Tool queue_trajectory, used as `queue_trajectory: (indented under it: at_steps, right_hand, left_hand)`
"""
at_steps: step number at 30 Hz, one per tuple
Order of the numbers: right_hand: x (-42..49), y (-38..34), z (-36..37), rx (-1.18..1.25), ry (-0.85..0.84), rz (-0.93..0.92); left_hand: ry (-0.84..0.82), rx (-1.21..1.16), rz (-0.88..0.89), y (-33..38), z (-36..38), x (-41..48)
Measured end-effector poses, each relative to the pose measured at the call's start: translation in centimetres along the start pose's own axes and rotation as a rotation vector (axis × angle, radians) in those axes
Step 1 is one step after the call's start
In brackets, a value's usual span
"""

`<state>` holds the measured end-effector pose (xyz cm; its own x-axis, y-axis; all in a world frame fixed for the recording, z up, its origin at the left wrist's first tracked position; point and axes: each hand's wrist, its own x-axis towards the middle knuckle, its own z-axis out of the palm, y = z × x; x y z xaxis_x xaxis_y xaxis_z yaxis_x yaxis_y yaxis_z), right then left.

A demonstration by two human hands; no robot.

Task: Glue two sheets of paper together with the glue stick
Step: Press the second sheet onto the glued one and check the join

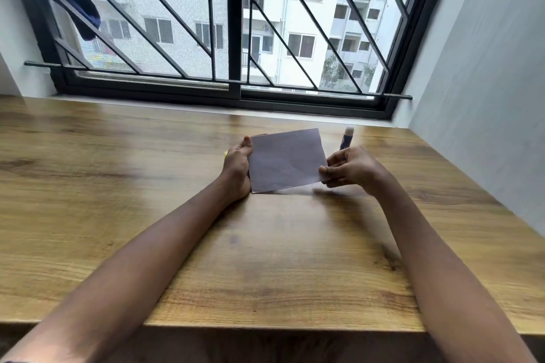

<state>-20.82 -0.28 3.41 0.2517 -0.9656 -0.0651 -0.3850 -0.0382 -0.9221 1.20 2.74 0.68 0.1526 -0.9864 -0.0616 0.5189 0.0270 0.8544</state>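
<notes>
A greyish-purple sheet of paper [286, 160] is held up on edge above the wooden table [118, 186], its lower edge near the tabletop. My left hand [237, 168] grips its left side and my right hand [348, 168] pinches its lower right corner. A glue stick [346, 137] with a dark blue body and a pale uncapped tip stands upright just behind my right hand; whether that hand touches it I cannot tell. A sliver of yellow [225, 153] shows behind my left hand, possibly a second sheet, mostly hidden.
The table runs up to a barred window [236, 38] at the back and a grey wall [486, 97] on the right. A dark cloth [73, 0] hangs at the upper left. The table's front edge [280, 328] lies close to me.
</notes>
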Motion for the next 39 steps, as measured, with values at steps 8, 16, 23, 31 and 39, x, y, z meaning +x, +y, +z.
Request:
queue_trajectory:
  at_steps: [8, 16, 23, 31, 39]
  right_hand:
    - [0.1, 0.2, 0.0, 0.015, -0.045, 0.033]
    - [-0.3, -0.3, -0.4, 0.009, -0.029, 0.032]
    - [0.1, -3.5, 0.9, -0.52, 0.439, -0.495]
    - [3.0, -8.0, 4.7, -0.971, 0.086, -0.454]
    - [4.4, -7.4, 3.9, -0.71, -0.053, -0.399]
  left_hand:
    - [0.027, 0.038, 0.014, -0.1, -0.1, 0.5]
    - [0.062, 0.085, 0.04, -0.2, 0.2, 0.4]
    - [0.08, 0.175, 0.063, -0.3, 0.7, 0.3]
    - [0.064, 0.224, 0.111, -0.4, 0.6, 0.3]
    - [0.047, 0.227, 0.166, -0.7, 0.5, 0.6]
